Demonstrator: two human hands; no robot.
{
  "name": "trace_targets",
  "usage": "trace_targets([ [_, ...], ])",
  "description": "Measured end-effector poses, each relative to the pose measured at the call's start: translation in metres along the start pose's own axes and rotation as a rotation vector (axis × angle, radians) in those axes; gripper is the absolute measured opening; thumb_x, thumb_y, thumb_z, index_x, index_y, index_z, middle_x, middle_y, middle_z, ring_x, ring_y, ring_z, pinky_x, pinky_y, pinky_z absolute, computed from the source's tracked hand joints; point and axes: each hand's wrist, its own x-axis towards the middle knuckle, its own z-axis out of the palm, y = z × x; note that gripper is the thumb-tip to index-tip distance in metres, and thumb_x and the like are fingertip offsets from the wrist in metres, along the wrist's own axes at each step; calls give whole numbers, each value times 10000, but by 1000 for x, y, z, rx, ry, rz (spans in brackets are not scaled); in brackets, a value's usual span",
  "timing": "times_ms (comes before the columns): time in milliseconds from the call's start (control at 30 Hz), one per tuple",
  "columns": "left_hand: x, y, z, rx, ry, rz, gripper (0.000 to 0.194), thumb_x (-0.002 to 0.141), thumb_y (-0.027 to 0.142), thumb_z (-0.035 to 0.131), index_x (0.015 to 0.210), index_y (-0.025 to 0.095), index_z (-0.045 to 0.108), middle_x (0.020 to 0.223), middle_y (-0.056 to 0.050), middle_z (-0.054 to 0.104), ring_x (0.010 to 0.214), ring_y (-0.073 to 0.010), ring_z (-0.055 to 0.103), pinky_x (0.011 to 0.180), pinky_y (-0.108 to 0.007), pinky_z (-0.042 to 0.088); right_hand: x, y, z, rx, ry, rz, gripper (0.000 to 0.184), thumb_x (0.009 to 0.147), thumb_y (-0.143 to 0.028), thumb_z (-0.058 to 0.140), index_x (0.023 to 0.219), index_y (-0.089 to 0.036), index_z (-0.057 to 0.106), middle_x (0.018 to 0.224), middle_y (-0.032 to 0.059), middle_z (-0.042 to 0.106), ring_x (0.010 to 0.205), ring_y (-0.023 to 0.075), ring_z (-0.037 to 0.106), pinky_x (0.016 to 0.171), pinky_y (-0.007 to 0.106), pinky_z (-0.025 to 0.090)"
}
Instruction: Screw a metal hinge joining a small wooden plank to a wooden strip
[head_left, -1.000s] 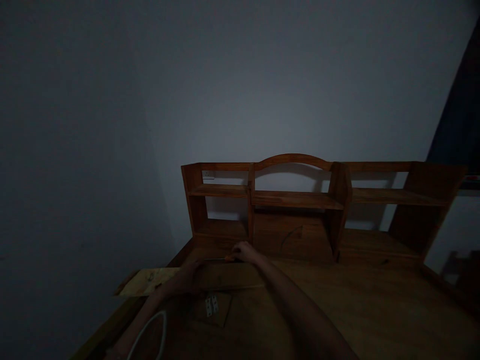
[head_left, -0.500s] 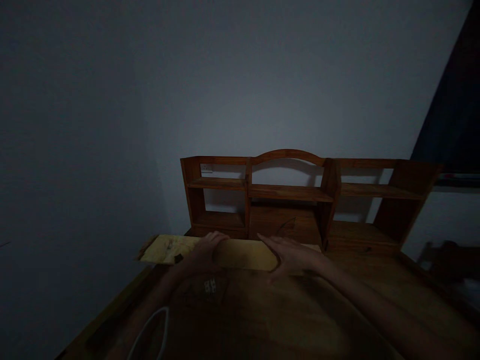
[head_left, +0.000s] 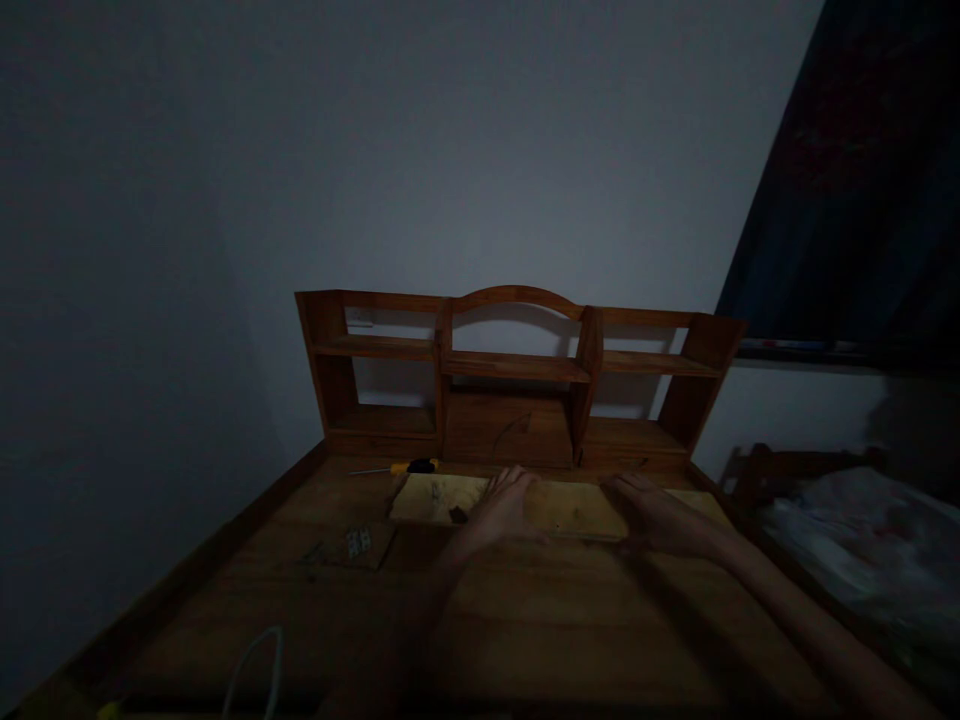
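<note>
A pale, rough wooden board (head_left: pixel 577 508) lies lengthwise across the far part of the wooden desk (head_left: pixel 540 630). My left hand (head_left: pixel 504 508) is closed over the board left of its middle, thumb along the near edge and fingers over the far edge. Farther right, my right hand (head_left: pixel 654 515) grips the same board in a like way. A dark spot marks its left end. Behind that end lies a screwdriver (head_left: pixel 412 467) with a yellow and black handle. Nearer me on the left are small pale metal pieces (head_left: pixel 358 542), too dim to name exactly.
A wooden shelf unit (head_left: pixel 514 368) stands at the desk's back against the wall. A white cord loop (head_left: pixel 259 665) rises at the front left. To the right are a bed with a crumpled pale covering (head_left: pixel 862 535) and a dark curtain (head_left: pixel 847 200).
The board has moved right with both hands and appears lower onto the desk. The view has turned right, bringing the bed into fuller view; the screwdriver now shows.
</note>
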Motion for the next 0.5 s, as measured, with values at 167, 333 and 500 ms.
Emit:
trace_targets([
  [167,16,-5,31,28,-87,-63,1080,409,652,884,1340,234,532,1318,-100,536,1261,-351,473,1078,-451,387,-8,32,30,151,-26,61,934,648,-387,819,1483,-197,446,1464,168,490,1343,326,473,1135,449,363],
  [333,9,-29,37,65,-132,-152,1096,393,687,870,1330,221,544,1346,-125,537,1289,-368,470,1069,-439,394,17,35,60,300,-63,11,991,592,-360,857,1479,-191,449,1449,157,510,1340,321,475,1139,457,344],
  [500,3,-54,29,56,-142,-218,1104,406,643,887,1349,198,525,1389,-135,523,1322,-363,461,1104,-426,372,47,30,73,356,-69,-1,983,582,-402,873,1466,-225,482,1485,166,472,1360,354,447,1127,507,340],
])
